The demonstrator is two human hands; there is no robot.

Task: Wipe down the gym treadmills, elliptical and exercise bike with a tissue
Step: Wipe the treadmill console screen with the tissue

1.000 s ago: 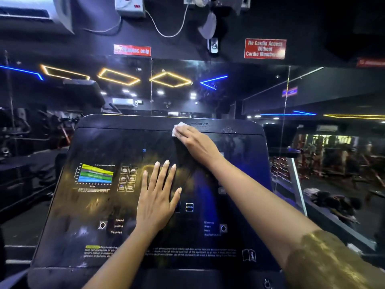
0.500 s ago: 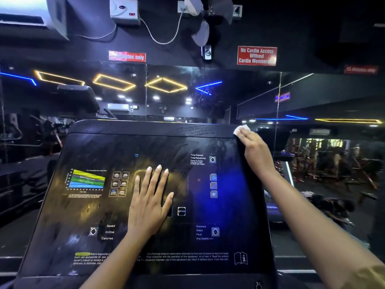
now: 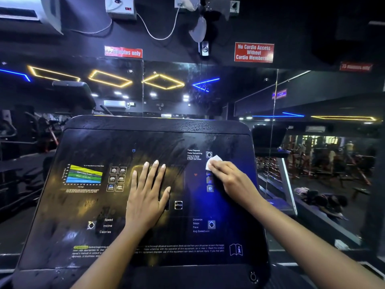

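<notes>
Item: white tissue [image 3: 213, 161], just right of frame centre, held against the dark treadmill console [image 3: 100, 142].
I log my right hand [image 3: 231, 178] on top of it, fingers curled close together over the wad, one corner poking out toward the upper left, beside the "Time Elapsed" labels. My left hand [image 3: 148, 195] lies flat at mid-console, fingers straight and slightly spread, thumb out to the right, holding nothing. Left of it: a coloured chart [image 3: 84, 174]; lower right of it: the OPTION button [image 3: 178, 205]. Upper right of frame: a red sign [image 3: 253, 52] reading "No Cardio Access"; upper centre: a wall fan [image 3: 198, 30].
</notes>
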